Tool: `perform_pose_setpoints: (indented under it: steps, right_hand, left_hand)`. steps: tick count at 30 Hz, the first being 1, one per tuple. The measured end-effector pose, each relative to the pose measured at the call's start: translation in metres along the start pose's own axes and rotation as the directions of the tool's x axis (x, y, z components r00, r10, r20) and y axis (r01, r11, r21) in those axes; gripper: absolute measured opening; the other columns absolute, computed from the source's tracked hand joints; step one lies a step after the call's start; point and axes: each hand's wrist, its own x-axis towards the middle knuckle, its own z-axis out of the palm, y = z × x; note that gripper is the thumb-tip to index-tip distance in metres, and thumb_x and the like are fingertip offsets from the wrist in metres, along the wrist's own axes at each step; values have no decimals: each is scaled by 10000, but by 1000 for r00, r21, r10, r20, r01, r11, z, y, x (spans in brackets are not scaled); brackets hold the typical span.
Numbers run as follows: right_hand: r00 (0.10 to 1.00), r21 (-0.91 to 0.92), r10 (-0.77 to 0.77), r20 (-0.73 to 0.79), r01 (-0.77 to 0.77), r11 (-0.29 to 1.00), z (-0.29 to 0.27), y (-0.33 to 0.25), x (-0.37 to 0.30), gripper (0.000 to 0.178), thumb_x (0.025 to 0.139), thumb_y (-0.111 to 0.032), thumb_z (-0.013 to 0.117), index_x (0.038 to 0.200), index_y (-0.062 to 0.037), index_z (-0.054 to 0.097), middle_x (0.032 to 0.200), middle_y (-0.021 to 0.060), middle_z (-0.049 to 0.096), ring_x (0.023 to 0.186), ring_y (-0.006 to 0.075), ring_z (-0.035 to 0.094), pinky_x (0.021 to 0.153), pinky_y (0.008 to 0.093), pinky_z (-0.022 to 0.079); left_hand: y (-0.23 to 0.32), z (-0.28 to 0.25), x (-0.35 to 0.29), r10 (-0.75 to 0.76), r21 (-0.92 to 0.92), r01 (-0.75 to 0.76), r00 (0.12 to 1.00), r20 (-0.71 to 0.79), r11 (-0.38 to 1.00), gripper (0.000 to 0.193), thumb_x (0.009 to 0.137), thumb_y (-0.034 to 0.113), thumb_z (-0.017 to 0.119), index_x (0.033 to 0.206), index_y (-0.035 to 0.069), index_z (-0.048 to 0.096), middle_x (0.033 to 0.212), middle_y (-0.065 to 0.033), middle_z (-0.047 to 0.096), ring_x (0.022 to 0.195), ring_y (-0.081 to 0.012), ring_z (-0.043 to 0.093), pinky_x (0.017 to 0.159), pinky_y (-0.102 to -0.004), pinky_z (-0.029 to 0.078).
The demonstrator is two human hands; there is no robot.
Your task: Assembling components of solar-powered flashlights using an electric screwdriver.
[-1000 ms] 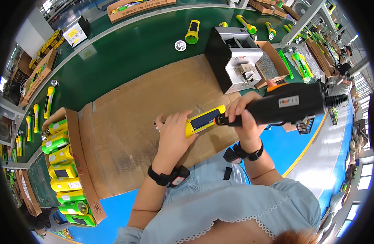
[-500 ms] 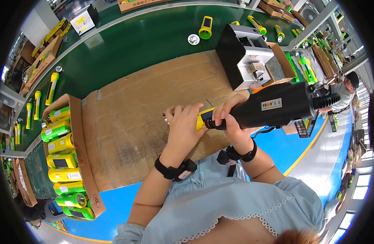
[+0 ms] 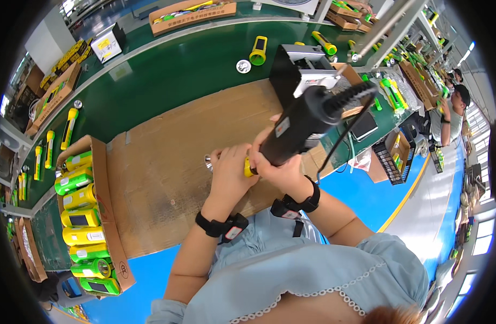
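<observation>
Above the cardboard sheet (image 3: 161,156), my left hand (image 3: 229,171) is wrapped round a yellow flashlight (image 3: 249,167). A shiny round end shows past its fingers on the left; most of the body is hidden. My right hand (image 3: 277,168) grips a black electric screwdriver (image 3: 295,129) near its lower end. The tool slants up to the right, its coiled cord (image 3: 351,98) at the top. Its tip is behind my right hand, close against the flashlight, so I cannot tell whether it touches a screw.
On the left stands a cardboard box (image 3: 125,264) packed with yellow and green flashlights. A black and silver machine (image 3: 296,70) sits beyond my hands. Near it on the green bench are a yellow flashlight body (image 3: 258,51) and a reflector (image 3: 243,66). A co-worker (image 3: 450,116) is at far right.
The screwdriver has swung from nearly level to a steeper slant, its cord end rising. Both hands have shifted a little left in the view, still holding flashlight and screwdriver.
</observation>
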Motion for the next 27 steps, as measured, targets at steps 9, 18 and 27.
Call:
perform_pose_setpoints:
  steps: [9, 18, 27]
  right_hand:
    - [797, -280, -451, -402, 362, 889, -92, -48, 72, 647, 804, -3, 586, 1346, -30, 233, 709, 79, 543, 552, 157, 567, 522, 283, 490]
    - [816, -365, -318, -483, 143, 920, -153, -5, 114, 488, 714, -65, 648, 1134, -53, 400, 753, 50, 541, 568, 129, 558, 532, 287, 475]
    - [937, -20, -55, -346, 51, 999, -131, -20, 93, 510, 743, 26, 608, 1176, -43, 347, 692, 63, 528, 509, 157, 553, 472, 288, 467]
  left_hand:
    - [17, -16, -1, 22, 150, -52, 981, 193, 987, 748, 622, 99, 736, 1294, 45, 411, 1042, -163, 504, 1003, -353, 456, 883, -440, 348]
    - [22, -27, -5, -17, 144, -23, 963, 269, 989, 807, 605, 68, 725, 1331, 66, 372, 1123, -184, 461, 1060, -376, 420, 937, -452, 340]
    - [13, -22, -9, -42, 202, 15, 990, 133, 979, 442, 601, 126, 715, 1000, 38, 545, 1028, -158, 480, 993, -345, 437, 866, -426, 350]
